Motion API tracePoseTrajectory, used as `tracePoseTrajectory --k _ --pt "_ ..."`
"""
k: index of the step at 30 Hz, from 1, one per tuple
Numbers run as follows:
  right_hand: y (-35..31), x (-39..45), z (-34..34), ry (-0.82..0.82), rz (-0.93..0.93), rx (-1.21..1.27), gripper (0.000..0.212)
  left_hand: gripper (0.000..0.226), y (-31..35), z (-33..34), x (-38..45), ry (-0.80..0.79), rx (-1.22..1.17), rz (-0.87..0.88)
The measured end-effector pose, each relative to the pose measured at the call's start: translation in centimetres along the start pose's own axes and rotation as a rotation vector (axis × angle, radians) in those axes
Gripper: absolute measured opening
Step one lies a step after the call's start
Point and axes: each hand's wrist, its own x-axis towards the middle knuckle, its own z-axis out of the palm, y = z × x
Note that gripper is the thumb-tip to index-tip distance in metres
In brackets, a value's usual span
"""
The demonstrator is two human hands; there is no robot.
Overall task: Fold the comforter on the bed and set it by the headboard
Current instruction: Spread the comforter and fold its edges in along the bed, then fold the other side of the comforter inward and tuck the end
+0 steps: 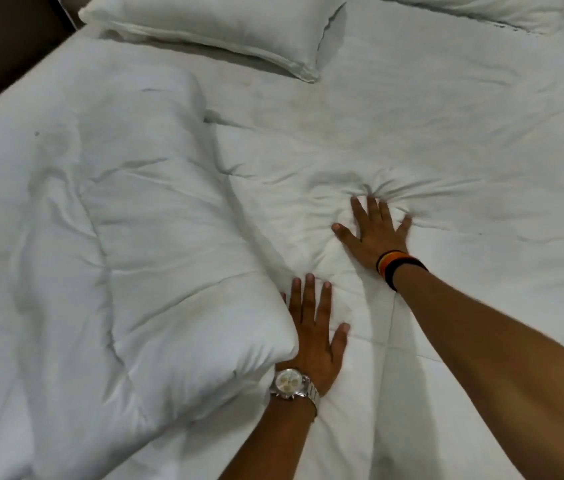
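Neither hand grips anything: both lie flat, fingers spread, palms down on the comforter [155, 216]. At the far left, a dark headboard [3, 36] shows past the bed's corner. Right of it, the comforter covers most of the bed, and its left part is already folded over into a thick, puffy layer whose rounded edge runs from far centre down to the near centre. A pillow [211, 29] lies beyond it at the far side, and a second pillow [481, 5] sits at the far right corner.

Tucked against that folded edge, the left hand [311, 334], with a watch [289, 382] on its wrist, presses the single layer beside the fold. Further right and farther away, the right hand [374, 233], with a striped band [398, 268] on its wrist, bears down so that creases radiate from its fingertips.

This looks like smoothing before the next fold. It would go best by sweeping outward from the fold toward the right edge, pushing air and wrinkles out rather than bunching them, and keeping the left palm anchoring the fold so the thick layer does not slide. Once flat, the right side can be brought across evenly.
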Motion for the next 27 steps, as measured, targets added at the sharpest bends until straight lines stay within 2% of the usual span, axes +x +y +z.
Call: tracePoseTrajectory --k 4,7,9,11,12,15,18,20,21,24,27 --pt "-3.5 -8.2 -2.6 0.062 -0.052 0.468 0.074 0.071 2.4 -5.0 -2.6 -0.045 -0.095 0.049" --pt "-7.1 -15.5 -4.8 0.056 0.006 0.85 0.064 0.078 3.5 -10.9 -6.0 -0.056 0.016 0.17" --pt "-9.2 -19.2 -5.8 0.038 0.078 0.982 0.055 0.077 2.5 -14.8 -7.7 -0.09 0.059 0.275" --pt "-11.0 -22.1 -5.6 0.043 0.136 1.08 0.047 0.067 0.6 -17.5 -8.9 -0.102 0.184 0.437" --pt "-11.9 -23.5 -4.9 0.058 0.17 1.11 0.043 0.062 -0.7 -19.1 -9.3 -0.124 0.232 0.485" --pt "-15.3 -27.7 -1.6 0.122 0.261 1.129 0.037 0.066 -5.0 -22.3 -9.2 -0.072 0.27 0.599" --pt "-19.9 -30.6 1.6 0.091 0.3 1.164 0.036 0.055 -9.5 -23.8 -8.1 0.022 0.263 0.689" --pt "-23.9 -31.6 3.1 0.076 0.303 1.172 0.039 0.055 -12.4 -25.7 -7.1 0.031 0.347 0.746" --pt "-25.7 -31.7 3.7 0.073 0.292 1.154 0.042 0.061 -13.2 -26.9 -6.5 -0.011 0.475 0.746" --pt "-31.2 -32.0 5.3 0.03 0.215 1.113 0.058 0.102 -15.8 -31.2 -5.6 -0.164 0.885 0.725" --pt "-35.6 -32.3 5.7 0.0 0.132 1.123 0.085 0.123 -19.3 -33.6 -4.4 -0.222 0.916 0.804"
